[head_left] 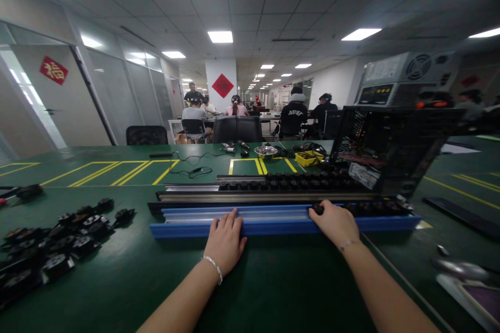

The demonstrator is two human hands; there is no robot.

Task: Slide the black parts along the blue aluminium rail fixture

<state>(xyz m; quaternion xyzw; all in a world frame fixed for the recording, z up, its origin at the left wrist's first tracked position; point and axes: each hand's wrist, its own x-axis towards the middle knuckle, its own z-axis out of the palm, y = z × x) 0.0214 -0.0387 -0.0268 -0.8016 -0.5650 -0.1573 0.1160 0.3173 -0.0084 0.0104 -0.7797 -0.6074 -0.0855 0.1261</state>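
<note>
A long blue channel rail [273, 227] lies crosswise on the green table in front of me. Its left part shows a bare pale inside, while several black parts [375, 207] sit in a row at its right end. My left hand [225, 239] rests on the rail's near wall, left of its middle, with fingers stretched over the edge. Farther right, my right hand [336, 222] has its thumb and fingers closed on a small black part [318, 209] at the channel. Its underside is hidden, so I cannot tell how deep it sits.
Behind lie more rails [234, 196], one with black parts in it. Loose black parts [58, 244] are heaped on the left. An open computer case [398, 151] stands back right. A metal bowl [266, 151], yellow box [308, 157] and cables lie farther back. People sit at a distant table.
</note>
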